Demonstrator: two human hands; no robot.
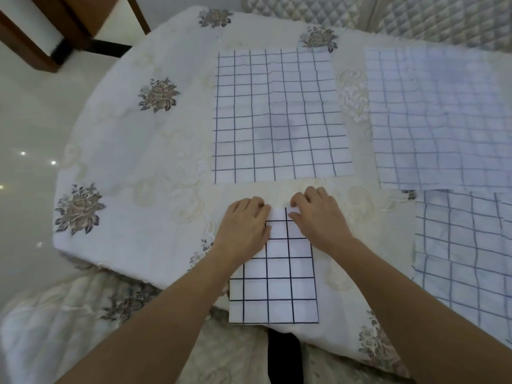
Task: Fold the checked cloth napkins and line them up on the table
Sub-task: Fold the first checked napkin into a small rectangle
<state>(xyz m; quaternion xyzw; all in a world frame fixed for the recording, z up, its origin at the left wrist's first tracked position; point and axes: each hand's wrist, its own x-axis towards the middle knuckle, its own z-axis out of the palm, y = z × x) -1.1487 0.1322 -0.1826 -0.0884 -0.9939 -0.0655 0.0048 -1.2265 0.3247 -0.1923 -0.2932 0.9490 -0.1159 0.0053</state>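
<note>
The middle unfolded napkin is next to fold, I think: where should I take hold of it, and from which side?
Pinch the two near corners of the unfolded napkin, coming from the near side. It lies spread flat, its near edge free on the tablecloth just beyond the left hand and right hand, so those corners probably lift easiest.

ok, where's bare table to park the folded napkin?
Widest free patch: the tablecloth left of the spread napkin and the folded napkin. A narrower strip lies between the folded napkin and the near-right napkin. The right side is crowded: the far-right napkin and that one fill it.
</note>
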